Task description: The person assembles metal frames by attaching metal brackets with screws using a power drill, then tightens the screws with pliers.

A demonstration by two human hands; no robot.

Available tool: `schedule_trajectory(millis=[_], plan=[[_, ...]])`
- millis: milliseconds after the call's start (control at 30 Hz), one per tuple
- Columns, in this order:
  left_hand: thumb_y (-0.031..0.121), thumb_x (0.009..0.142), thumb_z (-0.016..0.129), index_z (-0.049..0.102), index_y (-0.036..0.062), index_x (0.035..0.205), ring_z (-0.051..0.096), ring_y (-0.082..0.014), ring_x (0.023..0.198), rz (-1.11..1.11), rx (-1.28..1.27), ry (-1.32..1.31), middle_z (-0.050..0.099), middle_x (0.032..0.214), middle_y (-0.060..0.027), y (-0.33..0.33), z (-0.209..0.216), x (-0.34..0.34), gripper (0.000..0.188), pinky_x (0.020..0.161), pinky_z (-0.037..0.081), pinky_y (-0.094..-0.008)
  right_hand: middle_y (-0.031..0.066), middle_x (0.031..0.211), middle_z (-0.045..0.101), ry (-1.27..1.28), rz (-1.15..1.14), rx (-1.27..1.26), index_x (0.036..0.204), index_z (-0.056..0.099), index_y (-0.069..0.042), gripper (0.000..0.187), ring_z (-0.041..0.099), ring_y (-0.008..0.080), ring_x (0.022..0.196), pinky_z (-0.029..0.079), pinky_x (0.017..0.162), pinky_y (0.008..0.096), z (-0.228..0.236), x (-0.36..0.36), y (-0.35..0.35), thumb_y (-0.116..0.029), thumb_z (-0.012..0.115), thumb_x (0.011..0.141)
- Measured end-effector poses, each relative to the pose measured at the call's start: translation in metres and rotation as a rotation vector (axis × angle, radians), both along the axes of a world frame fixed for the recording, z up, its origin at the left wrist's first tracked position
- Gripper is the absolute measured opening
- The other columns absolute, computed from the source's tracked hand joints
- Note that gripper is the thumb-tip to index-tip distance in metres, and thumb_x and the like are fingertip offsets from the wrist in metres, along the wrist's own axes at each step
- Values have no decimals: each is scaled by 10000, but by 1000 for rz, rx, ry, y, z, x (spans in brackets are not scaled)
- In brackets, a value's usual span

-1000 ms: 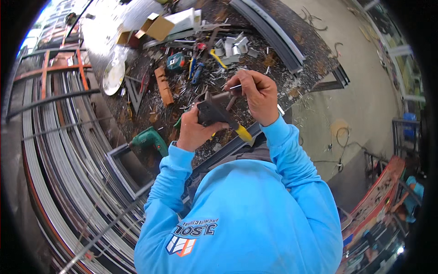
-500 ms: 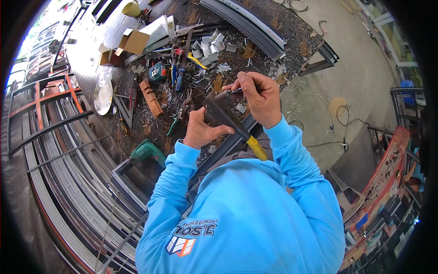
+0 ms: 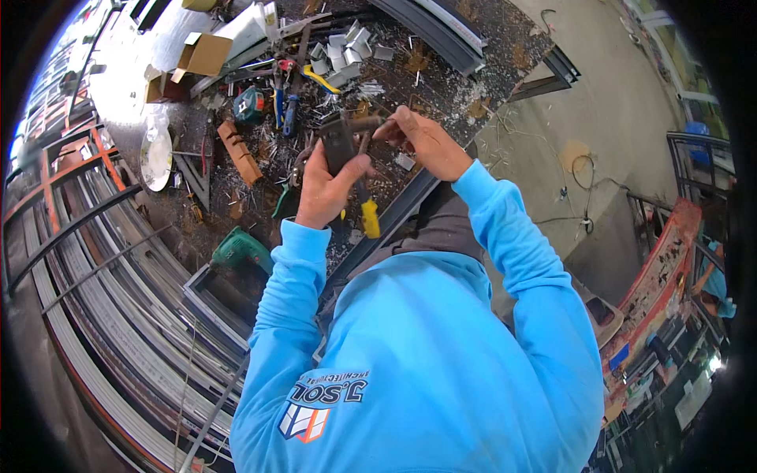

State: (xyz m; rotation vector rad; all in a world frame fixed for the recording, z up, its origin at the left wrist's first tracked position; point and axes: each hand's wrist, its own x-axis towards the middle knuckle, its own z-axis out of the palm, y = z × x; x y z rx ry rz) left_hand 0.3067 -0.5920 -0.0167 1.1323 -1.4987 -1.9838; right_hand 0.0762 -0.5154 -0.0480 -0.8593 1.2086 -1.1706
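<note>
My left hand [image 3: 322, 185] is closed round the dark metal head of what looks like a hand riveter [image 3: 339, 150], above the workbench. Its yellow grip [image 3: 370, 218] points down toward my body. At the tool's nose, my right hand [image 3: 430, 146] has its thumb and fingers pinched together. Whatever small piece lies between those fingertips is too blurred to make out. Beneath both hands, the dark workbench [image 3: 260, 201] is strewn with metal bits and shavings.
Silver angle brackets [image 3: 344, 55], a tape measure [image 3: 248, 105], a wooden block [image 3: 239, 154], a plate [image 3: 157, 160] and a green drill [image 3: 240, 249] lie on the bench. Long metal profiles [image 3: 118, 315] fill a rack at left. A cable [image 3: 586, 197] crosses the floor at right.
Both hands and the tool have shifted left in view. The tool has turned so its yellow grip hangs more upright, and my right fingers have tipped down toward its nose.
</note>
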Motion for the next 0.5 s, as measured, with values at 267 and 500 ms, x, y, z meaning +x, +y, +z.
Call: schedule_trajectory(millis=[267,500], plan=[[234,1034,774,602,-17,1326,727,-203,970,-54,-452,-338,766,1086,-116,1,-32,8,422,878,568,-370,65,1091,648,1213,-149,-78,960,667,-142,189,619,352,1100,476,922,576,-98,3,39,-191,805,841],[288,1028,732,451,-44,1445,747,-492,970,-326,-582,-489,758,1037,-312,10,-43,-17,602,812,587,-526,85,1010,723,1253,-381,-35,927,677,-93,103,647,352,975,521,833,502,-105,-83,90,-110,761,871]])
